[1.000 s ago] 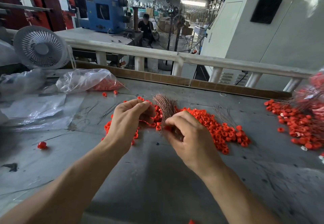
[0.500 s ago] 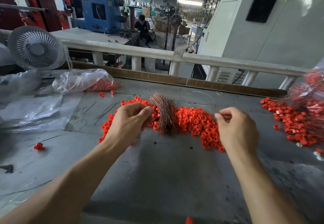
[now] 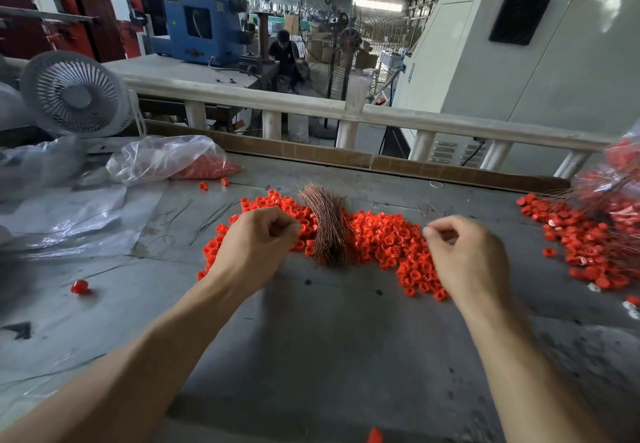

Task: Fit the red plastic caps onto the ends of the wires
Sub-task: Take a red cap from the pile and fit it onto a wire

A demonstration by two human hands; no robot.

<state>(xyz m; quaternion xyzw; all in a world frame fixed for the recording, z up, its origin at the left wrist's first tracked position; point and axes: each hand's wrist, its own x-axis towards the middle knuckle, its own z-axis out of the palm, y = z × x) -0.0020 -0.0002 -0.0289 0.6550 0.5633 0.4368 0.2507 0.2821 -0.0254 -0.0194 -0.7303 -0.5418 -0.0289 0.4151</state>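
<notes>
Most of the work remained: a large heap of loose red caps (image 3: 377,241) lay across the table (image 3: 329,356), with the bundle of bare wires (image 3: 325,227) lying on its middle. Far right, a finished pile (image 3: 588,245) had accumulated. The left hand (image 3: 256,245) curled over caps; its pinch could not be told. The right hand (image 3: 467,255), previously at the bundle, had moved right, fingertips pressed together, contents indistinct.

The grey table (image 3: 329,356) carries red caps (image 3: 388,245) heaped around a wire bundle (image 3: 327,227), more caps at right (image 3: 581,245), plastic bags (image 3: 162,158) at left, and one stray cap (image 3: 79,286).
</notes>
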